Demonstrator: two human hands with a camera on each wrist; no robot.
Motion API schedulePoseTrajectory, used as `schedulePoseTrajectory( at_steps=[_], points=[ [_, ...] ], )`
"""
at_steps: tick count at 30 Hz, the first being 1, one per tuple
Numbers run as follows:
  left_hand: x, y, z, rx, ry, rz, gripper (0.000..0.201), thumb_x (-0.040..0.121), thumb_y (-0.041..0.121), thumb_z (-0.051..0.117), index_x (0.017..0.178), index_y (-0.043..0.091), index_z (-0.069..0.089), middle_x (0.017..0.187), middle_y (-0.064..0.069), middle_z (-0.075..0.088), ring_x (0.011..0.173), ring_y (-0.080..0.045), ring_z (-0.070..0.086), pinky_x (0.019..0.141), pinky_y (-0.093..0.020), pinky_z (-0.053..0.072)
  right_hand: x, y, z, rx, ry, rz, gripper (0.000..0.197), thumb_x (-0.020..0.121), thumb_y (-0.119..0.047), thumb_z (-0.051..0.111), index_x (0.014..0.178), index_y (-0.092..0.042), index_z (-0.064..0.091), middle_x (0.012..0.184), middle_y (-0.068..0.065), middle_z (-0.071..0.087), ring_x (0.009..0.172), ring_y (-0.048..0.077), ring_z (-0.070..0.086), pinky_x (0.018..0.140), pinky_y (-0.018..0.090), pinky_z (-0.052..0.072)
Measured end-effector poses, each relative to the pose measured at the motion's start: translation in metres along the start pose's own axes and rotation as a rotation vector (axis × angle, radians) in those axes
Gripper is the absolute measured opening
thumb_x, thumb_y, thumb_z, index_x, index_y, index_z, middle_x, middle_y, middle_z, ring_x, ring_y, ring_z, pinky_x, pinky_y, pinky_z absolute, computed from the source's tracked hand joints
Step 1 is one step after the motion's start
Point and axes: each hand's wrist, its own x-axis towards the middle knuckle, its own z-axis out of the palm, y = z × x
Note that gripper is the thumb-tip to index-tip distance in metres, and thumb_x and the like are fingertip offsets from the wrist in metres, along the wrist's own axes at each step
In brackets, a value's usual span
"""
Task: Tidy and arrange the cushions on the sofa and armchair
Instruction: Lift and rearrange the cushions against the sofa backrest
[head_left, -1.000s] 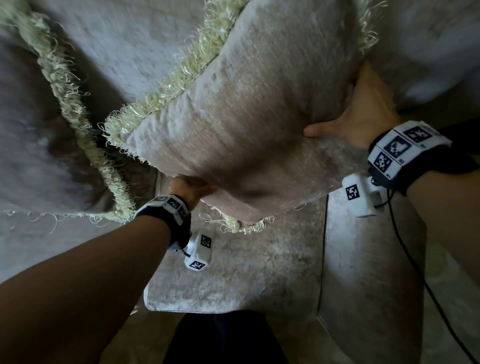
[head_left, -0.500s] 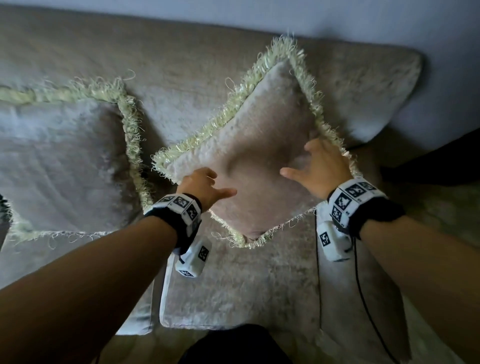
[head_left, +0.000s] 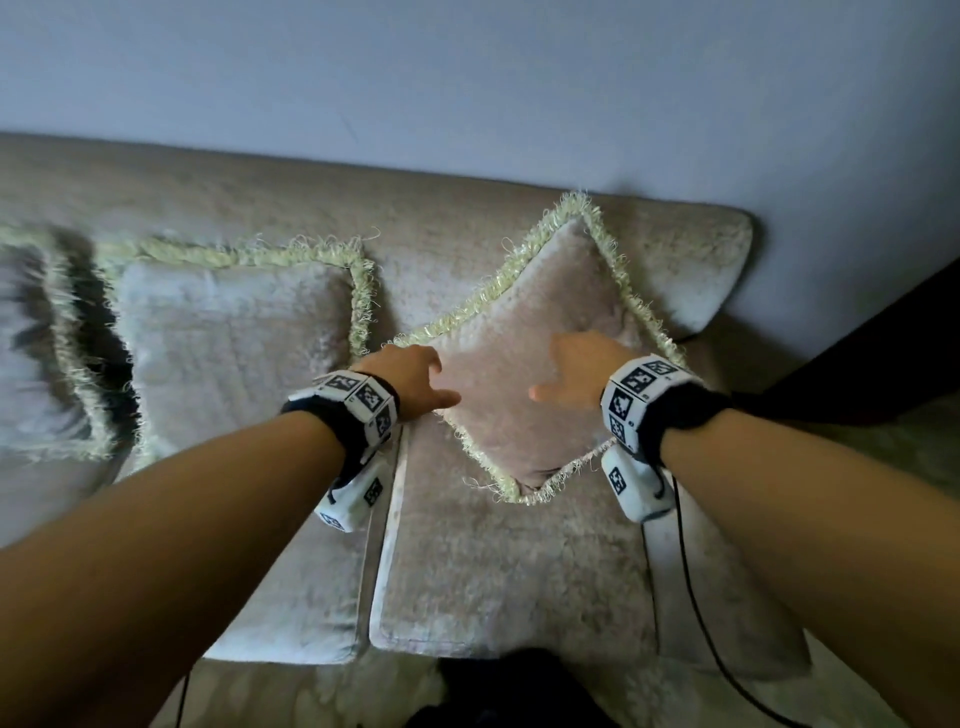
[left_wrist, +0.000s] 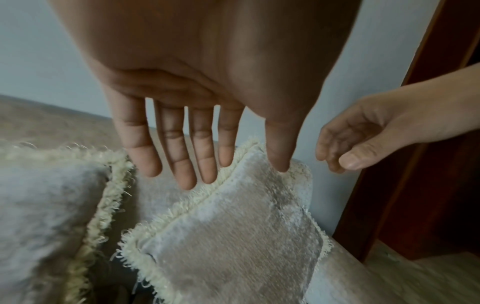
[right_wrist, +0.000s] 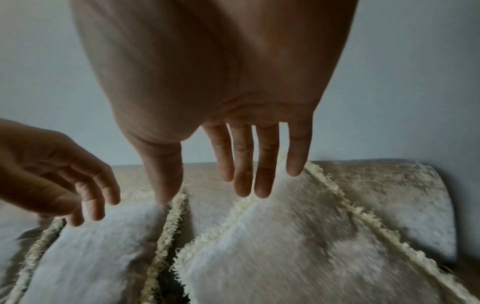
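Both hands' fingers spread, holding nothing | fringed cushion (head_left: 524, 364) stands on one corner; diagonal upright

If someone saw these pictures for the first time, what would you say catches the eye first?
Probably the fringed cushion standing on one corner like a diamond against the sofa back at the right end. The left hand and right hand are spread open just in front of it, gripping nothing. To its left, a second fringed cushion leans squarely.
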Motion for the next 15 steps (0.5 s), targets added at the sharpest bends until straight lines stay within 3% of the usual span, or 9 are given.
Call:
schedulePoseTrajectory(
  at_steps=[4,9,15],
  points=[
    [-0.043,-0.032,-0.023,0.022,0.030,-0.022,0.060,0.087,0.064,0.062,0.133,0.027,0.056,0.129,0.000,0.066,0.115,-0.025,0.063,0.098,-0.042,0.052,-0.009,-0.046,-0.014,-0.013,0.028,-0.062,0.058,0.091,-0.051,0.064,0.134,-0.013,0.053,0.124,0.008,0.065,0.110,0.029,0.063,0.094,0.042,0.053],
    [-0.093,-0.074,-0.048,0.023,0.059,-0.133,0.061,0.086,0.063,0.065,0.134,0.026,0.056,0.129,0.002,0.066,0.112,-0.023,0.064,0.097,-0.040,0.052,-0.013,-0.101,-0.025,-0.035,0.030,-0.194,0.062,0.090,-0.056,0.064,0.136,-0.016,0.051,0.129,0.008,0.062,0.112,0.029,0.062,0.092,0.039,0.052],
    [-0.139,-0.111,-0.062,-0.028,0.085,-0.319,0.069,0.083,0.065,0.066,0.139,0.027,0.051,0.134,0.001,0.064,0.117,-0.024,0.061,0.101,-0.045,0.050,-0.005,-0.154,-0.037,-0.078,0.013,-0.374,0.056,0.091,-0.056,0.065,0.125,-0.012,0.055,0.117,0.009,0.065,0.100,0.027,0.064,0.088,0.041,0.055]
  ],
)
